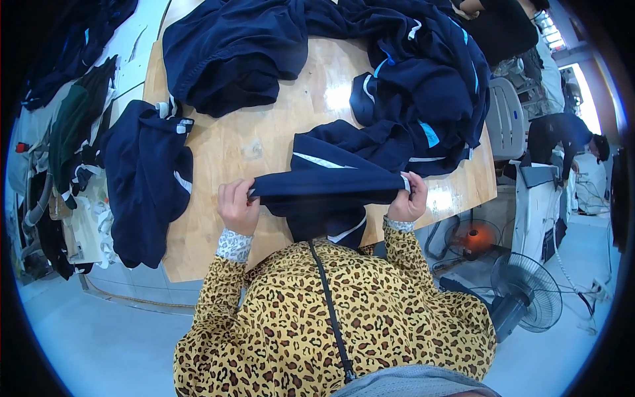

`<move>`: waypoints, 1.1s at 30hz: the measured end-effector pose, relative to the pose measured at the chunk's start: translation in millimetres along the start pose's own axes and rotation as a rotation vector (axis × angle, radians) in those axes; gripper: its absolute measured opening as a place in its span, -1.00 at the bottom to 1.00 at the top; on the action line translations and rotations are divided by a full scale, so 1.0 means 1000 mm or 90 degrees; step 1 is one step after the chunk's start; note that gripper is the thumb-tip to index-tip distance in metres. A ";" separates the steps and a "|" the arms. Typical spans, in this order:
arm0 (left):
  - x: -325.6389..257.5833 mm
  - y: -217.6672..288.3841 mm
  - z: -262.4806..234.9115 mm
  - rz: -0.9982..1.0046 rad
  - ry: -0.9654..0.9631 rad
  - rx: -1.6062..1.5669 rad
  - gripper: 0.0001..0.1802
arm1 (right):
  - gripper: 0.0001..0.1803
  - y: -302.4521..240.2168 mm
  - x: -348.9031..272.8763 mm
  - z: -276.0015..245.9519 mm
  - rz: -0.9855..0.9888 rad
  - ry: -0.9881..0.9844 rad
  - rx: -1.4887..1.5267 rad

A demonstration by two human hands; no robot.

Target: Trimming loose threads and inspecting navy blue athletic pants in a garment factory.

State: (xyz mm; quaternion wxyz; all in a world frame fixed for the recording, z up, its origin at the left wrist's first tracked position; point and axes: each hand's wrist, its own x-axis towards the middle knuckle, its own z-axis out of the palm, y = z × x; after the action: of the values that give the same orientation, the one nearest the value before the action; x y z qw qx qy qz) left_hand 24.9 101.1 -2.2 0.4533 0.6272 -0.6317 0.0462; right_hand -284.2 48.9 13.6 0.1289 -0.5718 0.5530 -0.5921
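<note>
"Cloth (324, 187) is stretching between two hands in the head view; which way is its long axis running?"

"Crosswise. The navy band is running left to right in front of the wearer's chest, almost level, one end pointing left and the other right. Looser folds are hanging below it, toward the body."

"Where is it being held?"

"Over the near part of the wooden table (264, 126)."

"What is the left hand (239, 206) doing?"

"It is pinching the left end between thumb and fingers."

"And the right hand (408, 198)?"

"It is pinching the right end likewise, where a pale edge is showing."

"What is lying around?"

"A large navy heap (426, 92) with white and light blue strips is spreading beyond, to the right. Another pile (231, 53) is resting toward the far left, and a navy garment (145, 178) is lying along the left edge. Whether the folds just behind the band are joining it, I cannot tell."
</note>
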 end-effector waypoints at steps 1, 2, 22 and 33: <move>-0.003 0.000 0.000 0.000 -0.001 0.000 -0.56 | -0.66 0.005 -0.001 0.001 0.019 0.020 0.022; -0.005 0.000 -0.001 -0.008 -0.001 -0.007 -0.56 | -0.66 0.009 -0.002 0.001 0.037 0.040 0.045; 0.048 0.071 0.017 -0.700 -0.513 -0.776 -0.81 | -0.54 -0.069 -0.029 0.040 0.403 -0.684 0.266; 0.063 0.070 0.015 -0.598 -0.672 -0.635 -0.79 | -0.55 -0.047 -0.023 0.034 0.651 -0.713 0.731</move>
State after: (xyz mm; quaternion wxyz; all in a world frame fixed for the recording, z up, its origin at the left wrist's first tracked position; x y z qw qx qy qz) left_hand -28.8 59.2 64.5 0.2953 0.4906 -0.3813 -0.7258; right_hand -226.5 66.4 30.1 0.8800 -0.3108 0.2186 -0.2850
